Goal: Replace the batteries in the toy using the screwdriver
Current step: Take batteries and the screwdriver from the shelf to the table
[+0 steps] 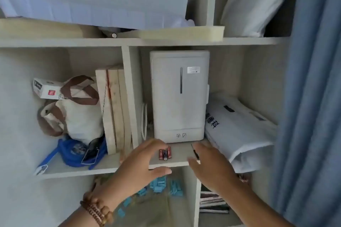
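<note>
A few red-and-black batteries (165, 154) lie together near the front edge of a pale shelf board (180, 162). My left hand (140, 166) hovers open just left of and over them, fingers curled above, thumb below the shelf edge. A thin dark screwdriver (195, 151) lies on the same shelf to the right, partly hidden by my right hand (210, 164), which is open and spread next to it. No toy is visible.
A tall white appliance (180, 97) stands behind the batteries. White bags (238, 129) fill the right of the compartment. The left compartment holds a canvas bag (73, 114), a blue bag (77, 151) and wooden boards (114, 108). A blue curtain (313, 97) hangs at right.
</note>
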